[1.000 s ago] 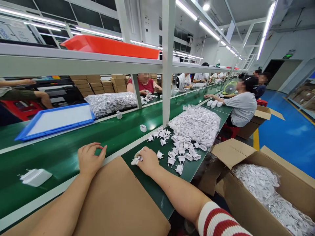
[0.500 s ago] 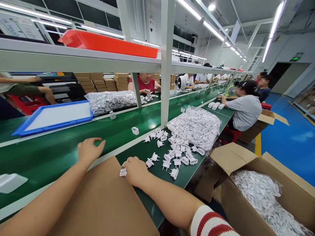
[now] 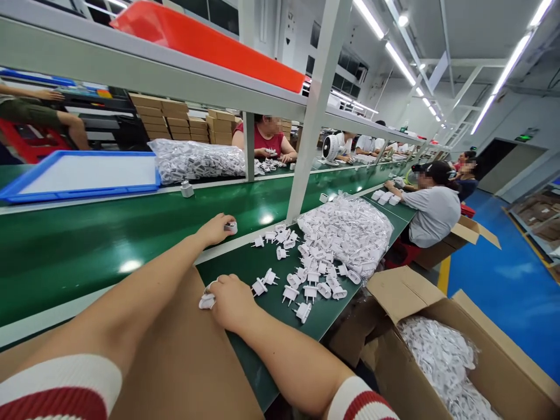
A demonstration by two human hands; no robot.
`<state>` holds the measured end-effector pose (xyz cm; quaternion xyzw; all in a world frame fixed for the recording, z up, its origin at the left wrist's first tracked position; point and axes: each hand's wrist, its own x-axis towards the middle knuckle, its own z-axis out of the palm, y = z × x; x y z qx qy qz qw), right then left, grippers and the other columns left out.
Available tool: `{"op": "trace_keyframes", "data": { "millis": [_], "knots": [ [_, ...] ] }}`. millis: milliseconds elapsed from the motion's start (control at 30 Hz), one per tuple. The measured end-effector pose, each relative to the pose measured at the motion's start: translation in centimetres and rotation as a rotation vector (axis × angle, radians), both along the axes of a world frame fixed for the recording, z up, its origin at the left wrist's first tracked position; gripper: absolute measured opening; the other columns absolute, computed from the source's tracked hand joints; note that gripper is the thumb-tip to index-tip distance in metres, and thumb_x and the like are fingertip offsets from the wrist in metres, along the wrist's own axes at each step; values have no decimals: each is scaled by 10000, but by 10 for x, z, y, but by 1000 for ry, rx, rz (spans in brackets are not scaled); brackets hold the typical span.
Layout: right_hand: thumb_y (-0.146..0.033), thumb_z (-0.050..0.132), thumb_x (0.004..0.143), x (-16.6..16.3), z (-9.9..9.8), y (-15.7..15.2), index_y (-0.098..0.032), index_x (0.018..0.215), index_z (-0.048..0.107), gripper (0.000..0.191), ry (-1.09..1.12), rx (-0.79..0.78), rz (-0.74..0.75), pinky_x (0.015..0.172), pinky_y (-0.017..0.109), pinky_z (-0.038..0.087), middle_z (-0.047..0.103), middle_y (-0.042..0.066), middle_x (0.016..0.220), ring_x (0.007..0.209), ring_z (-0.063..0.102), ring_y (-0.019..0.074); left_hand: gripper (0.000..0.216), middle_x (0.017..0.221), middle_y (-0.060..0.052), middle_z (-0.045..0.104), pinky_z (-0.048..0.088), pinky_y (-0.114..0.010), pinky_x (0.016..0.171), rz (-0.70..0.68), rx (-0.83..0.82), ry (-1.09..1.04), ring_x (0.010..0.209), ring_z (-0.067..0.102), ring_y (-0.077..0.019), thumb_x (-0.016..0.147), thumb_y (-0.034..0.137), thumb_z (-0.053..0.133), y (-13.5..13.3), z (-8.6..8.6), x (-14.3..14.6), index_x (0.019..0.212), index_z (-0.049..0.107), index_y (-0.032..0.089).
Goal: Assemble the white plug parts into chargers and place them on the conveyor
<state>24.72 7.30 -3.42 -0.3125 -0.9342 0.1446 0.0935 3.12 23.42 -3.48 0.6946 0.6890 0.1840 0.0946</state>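
Observation:
Over the green conveyor belt [image 3: 105, 245], my left hand [image 3: 213, 229] has its fingers closed round a small white plug housing [image 3: 232, 227] at the belt's near edge. My right hand [image 3: 234, 300] rests by the edge of a brown cardboard sheet [image 3: 175, 350], gripping a white plug adapter piece [image 3: 207, 301] that is partly hidden by the fingers. Right of this hand, loose white plug pieces with pins [image 3: 310, 277] lie scattered on the green worktable. Behind them sits a clear plastic bag [image 3: 350, 227] full of similar pieces.
An open carton [image 3: 494, 338] with bagged white parts stands at lower right. A white post [image 3: 312, 116] holds up a shelf with a red tray [image 3: 210, 44]. Across the belt are a blue-rimmed tray [image 3: 87, 175], another filled bag [image 3: 196, 160] and a co-worker [image 3: 262, 140]. Another person [image 3: 437, 201] sits farther right.
My left hand has moved right and forward along the belt, from open to closed on the plug housing. The right hand keeps its piece. The view has shifted, and a white part at far left is gone.

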Motion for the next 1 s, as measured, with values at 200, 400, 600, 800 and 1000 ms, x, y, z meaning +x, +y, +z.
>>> {"op": "trace_keyframes", "data": {
  "millis": [200,400,600,800,1000],
  "knots": [
    [-172,713,852,-6,-5,18,-197,1050,777,210,542,-338,-176,903,339,531,755,73,1069,1005,674,224,427,1117,-122,721,506,-370,870,59,76,-56,1038,673,-318,808,492,645,-61,14,-5,1094,696,178],
    [-228,794,690,-11,-2,25,-187,940,766,255,908,-1208,-314,701,252,504,763,24,912,770,642,140,406,954,-40,750,453,-313,722,214,134,-302,850,661,-246,776,544,684,-196,25,10,1001,718,209],
    [-291,901,555,-15,3,8,-182,917,763,402,861,-1358,-167,645,245,465,748,25,871,732,611,129,334,924,-62,733,458,-339,761,187,181,-376,886,648,-261,814,499,699,-291,3,41,942,725,192],
    [-323,881,602,-20,3,-8,-199,1043,743,478,858,-1008,-106,713,290,531,749,29,923,775,643,155,471,1039,-98,744,516,-394,870,212,284,-614,967,674,-284,790,575,766,-305,-26,57,1063,735,193],
    [-388,835,694,-13,13,-12,-196,980,714,365,789,-982,-18,717,313,543,745,55,921,803,655,178,521,1077,-88,764,555,-384,868,174,255,-783,976,708,-283,741,572,819,-302,-24,52,1101,751,200]
  ]
}}
